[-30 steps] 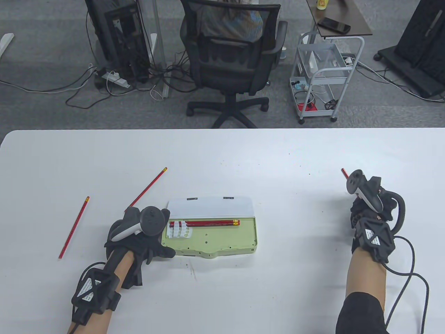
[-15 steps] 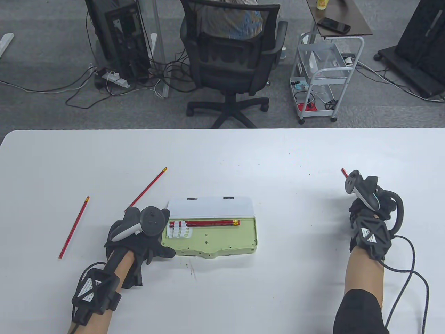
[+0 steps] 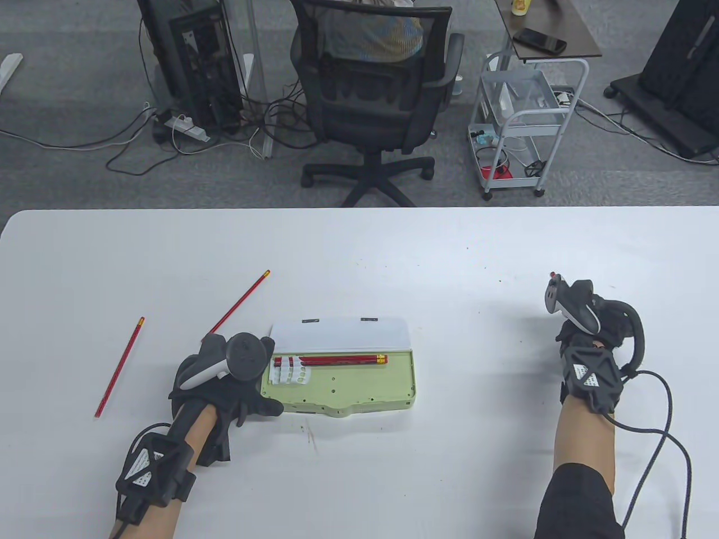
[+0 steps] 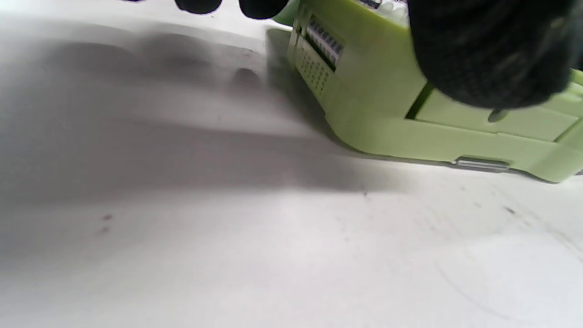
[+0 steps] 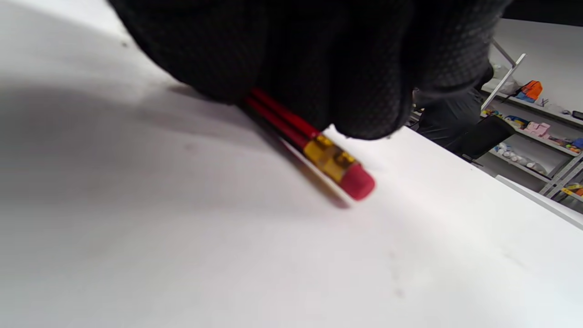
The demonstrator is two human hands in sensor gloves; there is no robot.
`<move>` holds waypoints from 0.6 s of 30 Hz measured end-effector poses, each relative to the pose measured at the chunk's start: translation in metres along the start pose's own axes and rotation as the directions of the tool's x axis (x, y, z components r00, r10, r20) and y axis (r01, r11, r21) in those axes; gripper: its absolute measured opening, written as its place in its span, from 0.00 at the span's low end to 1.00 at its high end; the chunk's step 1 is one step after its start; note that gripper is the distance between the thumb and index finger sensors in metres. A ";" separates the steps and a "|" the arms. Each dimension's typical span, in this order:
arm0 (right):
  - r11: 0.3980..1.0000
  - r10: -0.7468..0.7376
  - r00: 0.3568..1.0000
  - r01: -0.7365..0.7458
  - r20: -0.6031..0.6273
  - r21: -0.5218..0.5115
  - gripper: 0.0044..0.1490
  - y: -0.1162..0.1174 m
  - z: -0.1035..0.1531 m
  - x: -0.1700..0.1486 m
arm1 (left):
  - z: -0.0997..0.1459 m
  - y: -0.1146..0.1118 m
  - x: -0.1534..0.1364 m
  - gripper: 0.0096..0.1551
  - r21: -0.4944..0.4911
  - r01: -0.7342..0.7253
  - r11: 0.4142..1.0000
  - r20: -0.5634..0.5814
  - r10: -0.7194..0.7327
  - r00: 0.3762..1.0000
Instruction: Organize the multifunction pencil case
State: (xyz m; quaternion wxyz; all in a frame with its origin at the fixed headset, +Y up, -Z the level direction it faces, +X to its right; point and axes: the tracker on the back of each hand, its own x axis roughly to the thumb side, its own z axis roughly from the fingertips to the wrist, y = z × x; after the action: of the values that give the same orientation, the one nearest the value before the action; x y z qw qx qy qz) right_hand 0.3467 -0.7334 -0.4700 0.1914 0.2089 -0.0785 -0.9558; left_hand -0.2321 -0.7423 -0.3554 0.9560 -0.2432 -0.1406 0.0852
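A light green pencil case [image 3: 359, 387] lies open mid-table, its white lid [image 3: 340, 335] folded back. Two red pencils [image 3: 342, 360] lie inside along the back. My left hand [image 3: 224, 387] rests against the case's left end; in the left wrist view a fingertip [image 4: 483, 54] presses on the case [image 4: 378, 105]. My right hand [image 3: 584, 331] is at the right of the table and grips a red pencil [image 5: 309, 146] with a gold ferrule and red eraser; only its tip [image 3: 554, 275] shows in the table view.
Two more red pencils lie on the white table [image 3: 393, 269]: one [image 3: 240, 303] behind my left hand, one [image 3: 119, 368] farther left. An office chair [image 3: 373, 95] and a wire cart [image 3: 522, 123] stand beyond the far edge.
My right hand has shifted slightly left and toward me with the pencil in it. The left hand and the case have not moved.
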 end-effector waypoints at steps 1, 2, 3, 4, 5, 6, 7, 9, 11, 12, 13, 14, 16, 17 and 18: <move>1.000 0.000 1.000 0.000 -0.001 0.004 0.25 0.000 0.001 0.000 | 0.000 0.000 0.000 0.73 0.000 0.000 1.000 0.000 0.000 1.000; 1.000 -0.004 1.000 0.004 0.008 0.010 0.25 -0.001 0.002 0.000 | 0.000 0.000 0.000 0.73 0.000 0.000 1.000 0.000 0.000 1.000; 1.000 -0.018 1.000 0.018 0.015 0.016 0.25 -0.003 0.004 0.000 | 0.000 0.000 0.000 0.73 0.000 -0.001 1.000 0.001 0.001 1.000; 0.999 -0.030 0.999 0.030 0.017 0.014 0.25 -0.005 0.007 0.000 | 0.000 0.000 0.000 0.73 0.001 -0.001 1.000 0.001 0.001 1.000; 0.999 -0.050 0.998 0.049 0.030 0.016 0.25 -0.010 0.011 0.002 | 0.000 0.000 0.000 0.73 0.002 0.000 1.000 0.001 0.000 1.000; 0.997 -0.072 0.996 0.071 0.043 0.016 0.25 -0.015 0.016 0.003 | 0.000 0.000 0.000 0.73 0.002 0.001 1.000 0.000 -0.001 1.000; 0.993 -0.119 0.991 0.119 0.067 0.005 0.25 -0.021 0.022 0.006 | 0.000 0.000 0.000 0.73 0.003 0.004 1.000 0.000 -0.004 1.000; 0.983 -0.181 0.977 0.184 0.110 -0.016 0.25 -0.034 0.037 0.011 | 0.000 0.000 0.000 0.73 0.004 0.004 1.000 -0.001 -0.004 1.000; 0.973 -0.219 0.962 0.228 0.163 -0.035 0.25 -0.045 0.051 0.018 | 0.000 0.000 0.000 0.73 0.006 0.004 1.000 -0.001 -0.004 1.000; 0.968 -0.235 0.954 0.246 0.186 -0.039 0.25 -0.049 0.057 0.021 | 0.000 0.000 0.000 0.73 0.006 0.005 1.000 -0.001 -0.005 1.000; 0.963 -0.251 0.944 0.266 0.213 -0.047 0.25 -0.054 0.066 0.026 | 0.000 0.000 0.000 0.73 0.008 0.009 1.000 -0.002 -0.009 1.000; 0.958 -0.261 0.936 0.282 0.236 -0.061 0.26 -0.058 0.073 0.029 | 0.000 0.000 0.000 0.73 0.009 0.010 1.000 -0.002 -0.010 1.000; 0.944 -0.290 0.914 0.322 0.283 -0.074 0.26 -0.067 0.088 0.038 | 0.000 0.000 0.001 0.73 0.010 0.014 1.000 -0.004 -0.014 1.000; 0.938 -0.300 0.903 0.338 0.306 -0.078 0.26 -0.072 0.095 0.042 | 0.001 0.000 0.001 0.73 0.010 0.016 1.000 -0.004 -0.016 1.000; 0.929 -0.313 0.890 0.360 0.331 -0.090 0.26 -0.077 0.104 0.047 | 0.000 0.000 0.001 0.73 0.010 0.016 1.000 -0.004 -0.016 1.000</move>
State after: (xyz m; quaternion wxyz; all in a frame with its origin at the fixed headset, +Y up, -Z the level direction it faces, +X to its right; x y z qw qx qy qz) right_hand 0.2364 -0.6747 -0.4111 0.0230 0.0516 0.0013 -0.9984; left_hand -0.2314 -0.7420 -0.3548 0.9580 -0.2376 -0.1403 0.0779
